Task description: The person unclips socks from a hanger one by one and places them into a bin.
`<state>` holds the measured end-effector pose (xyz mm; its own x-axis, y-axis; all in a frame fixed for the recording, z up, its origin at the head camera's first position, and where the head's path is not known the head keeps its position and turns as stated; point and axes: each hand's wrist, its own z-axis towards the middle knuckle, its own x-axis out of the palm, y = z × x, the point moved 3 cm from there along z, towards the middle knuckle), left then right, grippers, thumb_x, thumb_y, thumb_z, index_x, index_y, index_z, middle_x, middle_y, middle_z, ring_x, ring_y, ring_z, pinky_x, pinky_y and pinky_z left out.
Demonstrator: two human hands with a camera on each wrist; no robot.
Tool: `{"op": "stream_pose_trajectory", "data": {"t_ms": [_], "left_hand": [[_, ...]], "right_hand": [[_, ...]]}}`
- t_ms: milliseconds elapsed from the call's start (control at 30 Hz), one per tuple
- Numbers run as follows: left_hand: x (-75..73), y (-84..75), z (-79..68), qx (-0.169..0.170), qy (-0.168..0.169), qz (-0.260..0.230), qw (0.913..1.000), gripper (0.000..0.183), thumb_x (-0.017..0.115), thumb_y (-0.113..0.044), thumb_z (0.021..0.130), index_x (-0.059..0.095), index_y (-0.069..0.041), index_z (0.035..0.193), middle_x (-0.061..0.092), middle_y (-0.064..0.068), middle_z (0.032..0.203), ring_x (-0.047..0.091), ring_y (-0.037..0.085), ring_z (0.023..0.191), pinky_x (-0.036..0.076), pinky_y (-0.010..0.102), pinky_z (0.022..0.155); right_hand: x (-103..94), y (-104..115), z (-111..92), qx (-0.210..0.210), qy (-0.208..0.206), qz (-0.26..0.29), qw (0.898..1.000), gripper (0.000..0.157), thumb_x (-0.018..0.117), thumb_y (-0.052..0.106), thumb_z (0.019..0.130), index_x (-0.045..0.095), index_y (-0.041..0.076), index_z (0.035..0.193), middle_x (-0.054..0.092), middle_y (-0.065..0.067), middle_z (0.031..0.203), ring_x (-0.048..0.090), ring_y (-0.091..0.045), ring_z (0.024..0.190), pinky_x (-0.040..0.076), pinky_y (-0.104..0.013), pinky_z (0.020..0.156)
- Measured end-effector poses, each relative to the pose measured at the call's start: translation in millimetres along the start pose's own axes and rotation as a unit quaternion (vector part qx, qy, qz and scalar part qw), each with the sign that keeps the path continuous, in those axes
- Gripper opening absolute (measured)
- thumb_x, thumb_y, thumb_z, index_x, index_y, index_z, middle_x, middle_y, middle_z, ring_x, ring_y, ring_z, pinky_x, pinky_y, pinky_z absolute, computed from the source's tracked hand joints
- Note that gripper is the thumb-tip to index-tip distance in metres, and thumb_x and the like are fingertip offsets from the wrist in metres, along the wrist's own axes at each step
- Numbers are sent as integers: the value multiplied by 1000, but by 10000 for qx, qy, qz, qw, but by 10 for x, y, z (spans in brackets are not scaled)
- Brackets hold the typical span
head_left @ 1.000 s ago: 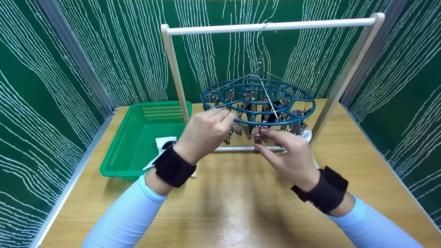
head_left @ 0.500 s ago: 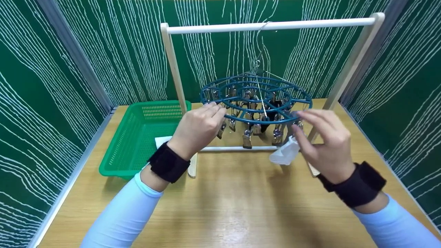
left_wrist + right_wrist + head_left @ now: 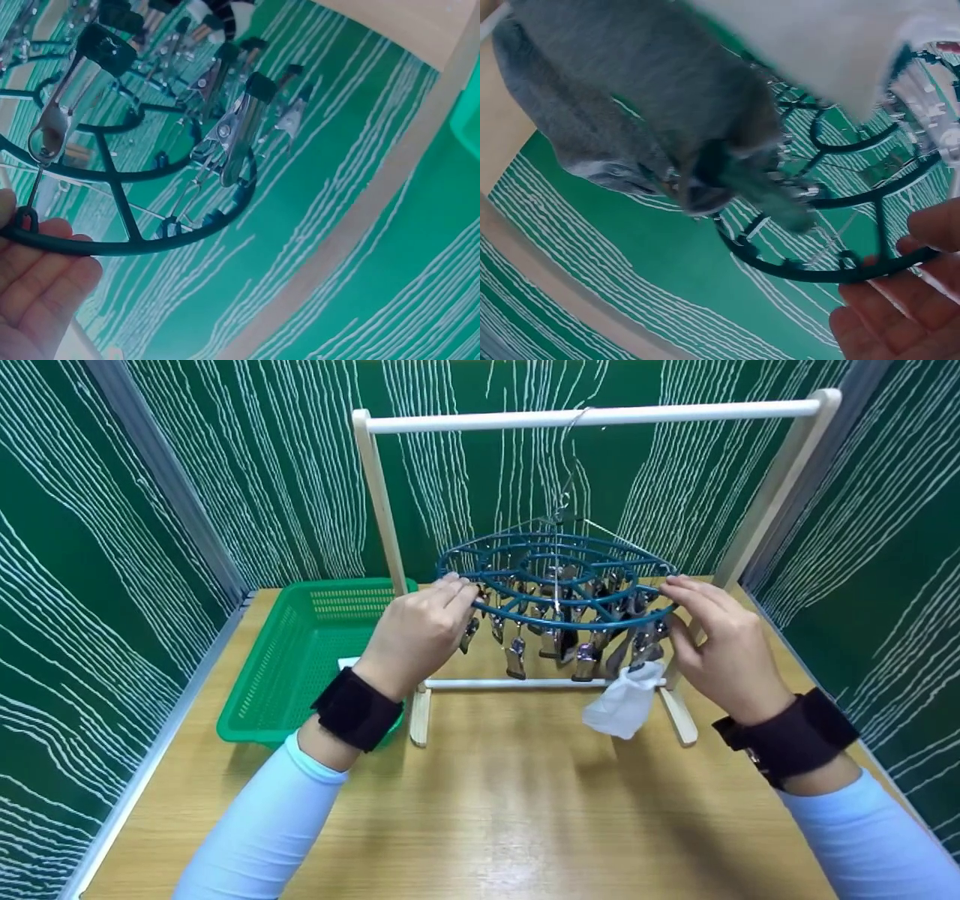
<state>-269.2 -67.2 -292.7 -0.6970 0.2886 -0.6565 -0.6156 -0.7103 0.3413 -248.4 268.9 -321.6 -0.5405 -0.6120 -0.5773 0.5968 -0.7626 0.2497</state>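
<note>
both hands are closed on the round blue clip hanger [image 3: 577, 625], one at each side of its near edge: the left hand [image 3: 424, 630] pinches the rim between thumb and fingers, and the right hand [image 3: 724, 649] holds it the same way, with the fingers curled beneath, as the wrist views show. the hanger hangs between them by a thin wire hook [image 3: 566, 441] from the white bar [image 3: 480, 420] of a wooden stand, above the worktop [image 3: 487, 817]. metal clips [image 3: 586, 661] dangle all round it, and a white cloth [image 3: 624, 709] hangs low beside the right hand, near a grey cloth [image 3: 652, 82] that shows close up in the right wrist view. the likeliest trouble is at the hook: it only rests over a smooth round bar, so lifting or twisting the rim too hard could slide it along or hop it off. what cloth shows most clearly lies to the right, so the hanger could dip that way if both hands let go at once. a brisk turn could set the clips swinging and tangle neighbours, or brush the white cloth against the stand and tug it loose if its clip has little fabric; how deep that bite is, i cannot tell.
</note>
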Motion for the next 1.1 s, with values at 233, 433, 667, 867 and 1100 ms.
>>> {"op": "stream_pose_trajectory", "data": {"t_ms": [233,433,667,867,1100], "left_hand": [[30,77,-34,-193,-92,-529,9984,20,66,-7,108,78,5,120,82,19,117,80,31,113,66,38,95],[75,152,-66,-415,127,-885,9951,21,67,-7,107,79,4,122,81,19,121,79,31,116,65,41,98],[29,187,-81,-470,357,-1084,9924,33,72,-6,102,74,5,132,77,21,131,76,35,122,63,45,105],[-40,167,-89,-458,323,-1277,9902,43,59,-7,99,69,7,138,74,23,138,72,37,129,59,47,112],[-136,29,-31,-110,-570,-1173,9914,34,60,-12,102,75,7,127,79,22,126,77,34,118,63,44,104]], "right_hand": [[0,-32,26,-447,-71,-76,9989,36,67,-19,95,74,-7,128,76,-27,127,72,-47,121,48,-29,122],[-19,-9,14,-811,-162,-363,9959,31,69,-18,95,75,-8,124,78,-26,121,73,-46,114,54,-35,116],[-74,115,26,-1007,-175,-497,9935,33,71,-20,91,77,-7,121,79,-27,116,72,-46,109,60,-61,93],[-112,201,29,-1119,-41,-725,9911,31,72,-18,92,75,-10,121,78,-29,115,72,-48,106,62,-61,93],[-100,288,23,-1329,89,-907,9869,24,70,-13,96,75,-10,119,77,-29,110,70,-46,103,63,-55,91]]}}
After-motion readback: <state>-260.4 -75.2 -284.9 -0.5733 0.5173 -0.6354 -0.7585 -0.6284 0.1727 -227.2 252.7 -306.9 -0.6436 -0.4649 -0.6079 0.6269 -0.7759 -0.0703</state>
